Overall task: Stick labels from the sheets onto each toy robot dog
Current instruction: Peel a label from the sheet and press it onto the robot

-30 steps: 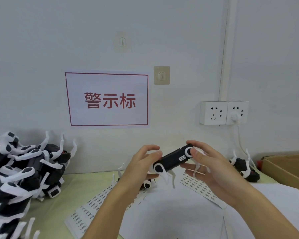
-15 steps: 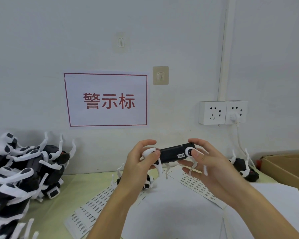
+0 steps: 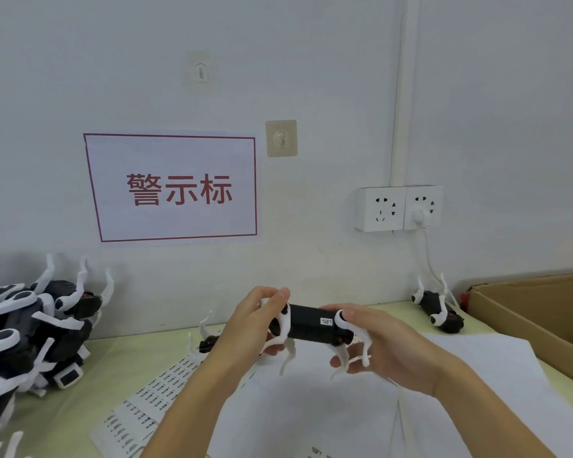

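Note:
A black toy robot dog (image 3: 308, 325) with white legs is held level above the table between both hands, and a small white label sits on its body near the right end. My left hand (image 3: 250, 325) grips its left end, fingers curled over the top. My right hand (image 3: 377, 342) holds the right end, thumb on the white hip joint and fingers underneath. A label sheet (image 3: 146, 411) lies on the table below my left forearm. Another toy dog (image 3: 209, 342) lies partly hidden behind my left hand.
A heap of black and white toy dogs (image 3: 27, 328) fills the left side. One more toy dog (image 3: 439, 309) lies on its back by the wall at right, beside an open cardboard box (image 3: 536, 315). White paper sheets (image 3: 311, 411) cover the table in front. Wall sockets (image 3: 399, 208) hang above.
The held toy dog has turned from tilted up at the right to nearly level. Both hands came a little lower, and the view shifted slightly.

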